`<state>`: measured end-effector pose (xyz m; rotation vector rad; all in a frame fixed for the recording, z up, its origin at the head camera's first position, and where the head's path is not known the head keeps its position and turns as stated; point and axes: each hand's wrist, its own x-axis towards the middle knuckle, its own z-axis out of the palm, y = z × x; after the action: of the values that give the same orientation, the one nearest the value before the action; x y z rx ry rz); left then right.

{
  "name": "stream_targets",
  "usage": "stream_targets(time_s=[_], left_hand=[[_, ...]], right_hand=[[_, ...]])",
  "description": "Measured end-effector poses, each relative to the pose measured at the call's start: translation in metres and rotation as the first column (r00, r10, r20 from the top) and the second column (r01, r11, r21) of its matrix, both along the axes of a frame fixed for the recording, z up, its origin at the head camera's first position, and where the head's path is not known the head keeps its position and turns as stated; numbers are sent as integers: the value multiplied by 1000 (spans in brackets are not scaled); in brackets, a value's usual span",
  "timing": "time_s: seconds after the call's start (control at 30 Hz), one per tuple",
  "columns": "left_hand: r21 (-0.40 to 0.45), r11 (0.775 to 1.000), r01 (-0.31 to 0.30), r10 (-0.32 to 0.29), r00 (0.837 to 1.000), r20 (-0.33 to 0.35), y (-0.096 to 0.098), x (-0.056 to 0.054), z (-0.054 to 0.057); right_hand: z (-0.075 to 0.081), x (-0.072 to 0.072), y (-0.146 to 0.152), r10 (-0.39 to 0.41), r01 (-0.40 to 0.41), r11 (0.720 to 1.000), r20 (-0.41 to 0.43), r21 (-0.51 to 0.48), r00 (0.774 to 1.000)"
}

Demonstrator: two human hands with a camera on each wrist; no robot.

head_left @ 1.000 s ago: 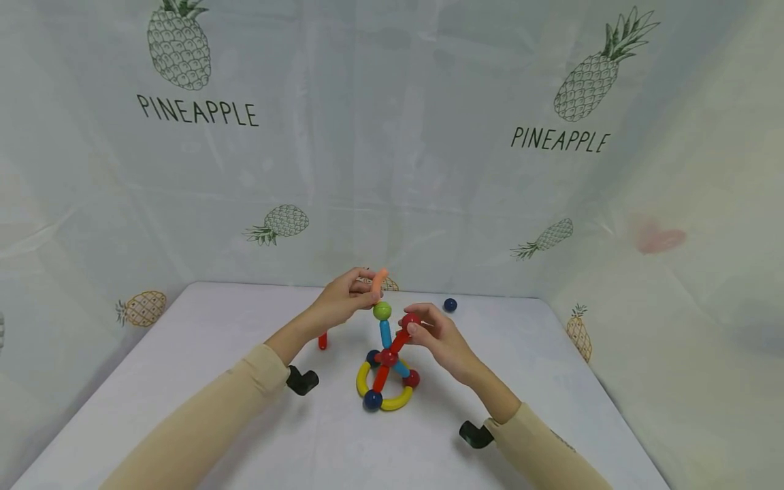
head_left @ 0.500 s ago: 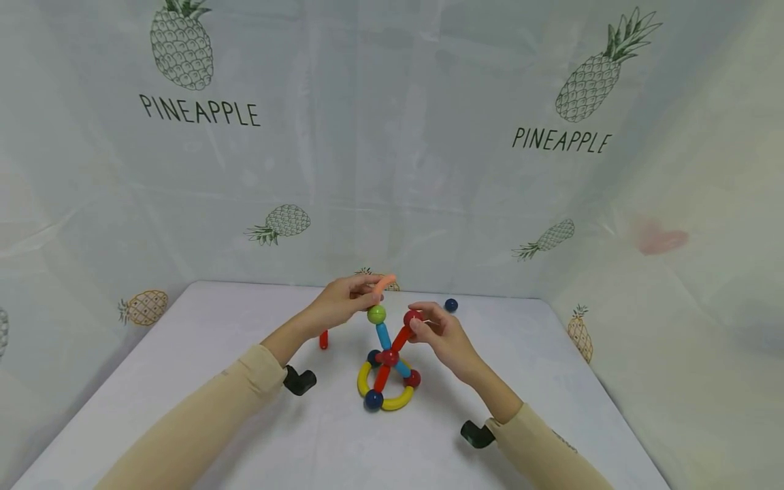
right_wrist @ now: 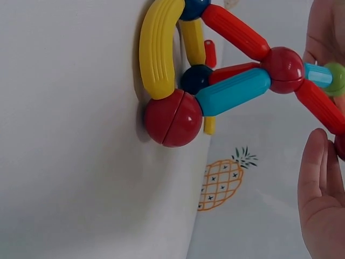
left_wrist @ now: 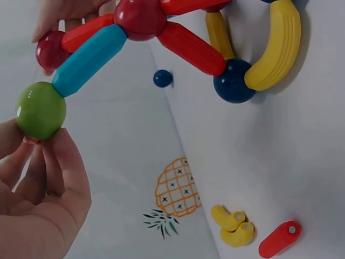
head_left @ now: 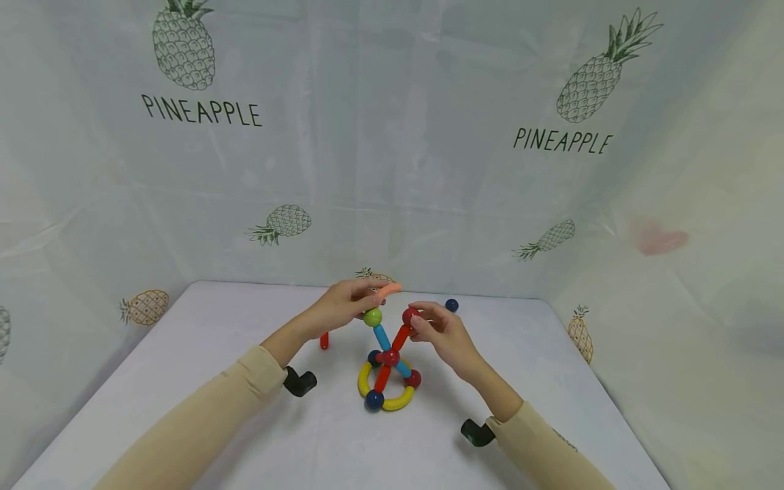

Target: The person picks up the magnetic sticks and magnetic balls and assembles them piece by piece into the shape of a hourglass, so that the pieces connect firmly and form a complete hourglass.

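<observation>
A magnetic stick-and-ball structure stands on the table, on a ring of yellow curved rods [head_left: 398,401] and balls. Red and blue rods rise from the ring to a central red ball [head_left: 390,358]. From there a blue rod [left_wrist: 89,60] leans left to a green ball [head_left: 372,317], and a red rod [head_left: 401,337] leans right to an upper red ball [head_left: 412,316]. My left hand [head_left: 338,306] pinches an orange curved rod [head_left: 390,290] against the green ball; its lower end is hidden by fingers. My right hand [head_left: 446,338] holds the upper red ball between thumb and fingers.
A loose dark blue ball [head_left: 452,305] lies near the table's back edge. Left of the structure lies a red rod [head_left: 324,341], with yellow curved rods [left_wrist: 233,225] near it. A pineapple-print sheet [head_left: 392,170] hangs behind the table.
The orange rod has swung from upright to nearly level, its free end pointing right. The green ball and its blue rod have tipped left and slightly down. My right hand has hardly moved.
</observation>
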<state>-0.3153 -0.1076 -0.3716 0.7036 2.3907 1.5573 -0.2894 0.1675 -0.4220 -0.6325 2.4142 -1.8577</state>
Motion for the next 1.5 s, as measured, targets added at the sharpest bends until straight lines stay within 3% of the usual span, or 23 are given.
stream_targets(time_s=[0.33,0.6,1.2,1.5], left_hand=[[-87,996,-8,6,1000,-15,6,0,1],[-138,990,30,-32,999,-17,10,-1,4],[-201,978,53,-46,998,41,10,-5,3],[-191,981,38,-34,999,24,10,-4,1]], right_hand=[[2,4,0,-10,10,1000,30,-15,999],[2,5,5,-42,43,999,54,-24,998],[10,7,5,-95,95,995,63,15,993],[16,-3,6,-26,21,998,82,64,996]])
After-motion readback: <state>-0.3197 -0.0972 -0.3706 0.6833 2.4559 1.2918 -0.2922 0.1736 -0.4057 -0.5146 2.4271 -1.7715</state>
